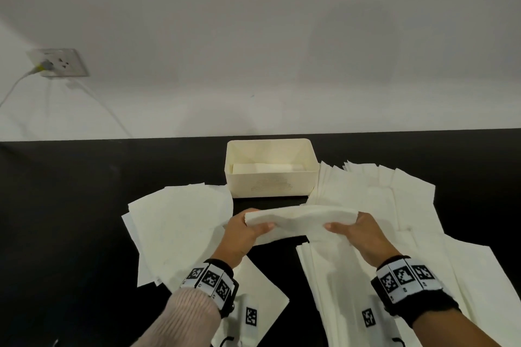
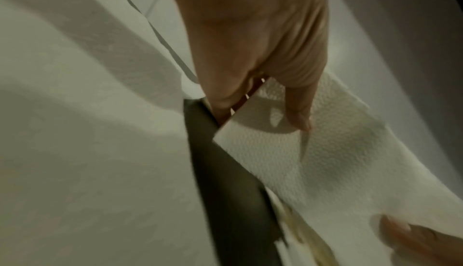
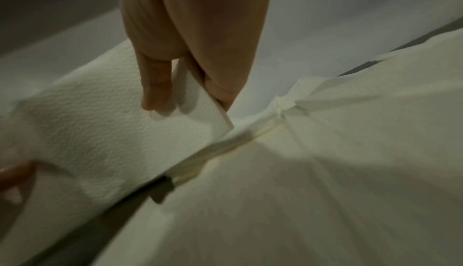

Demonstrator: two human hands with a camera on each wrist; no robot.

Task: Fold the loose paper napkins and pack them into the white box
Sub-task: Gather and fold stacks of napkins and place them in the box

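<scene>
Left hand (image 1: pixel 245 229) and right hand (image 1: pixel 355 229) each pinched an end of the folded white paper napkin (image 1: pixel 300 216), held above black worktop (image 1: pixel 70 220), just before cream rectangular plastic box (image 1: pixel 270 177).

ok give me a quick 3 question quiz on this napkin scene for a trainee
1. True or false: the box is empty.
2. Multiple choice: how is the folded napkin held? A) by the left hand alone B) by the right hand alone C) by both hands, one at each end D) it lies on the table
3. Fill in: the loose napkins lie on ____ sides of the box.

Key
1. False: folded napkins already lie inside.
2. C
3. both (left and right)
</scene>
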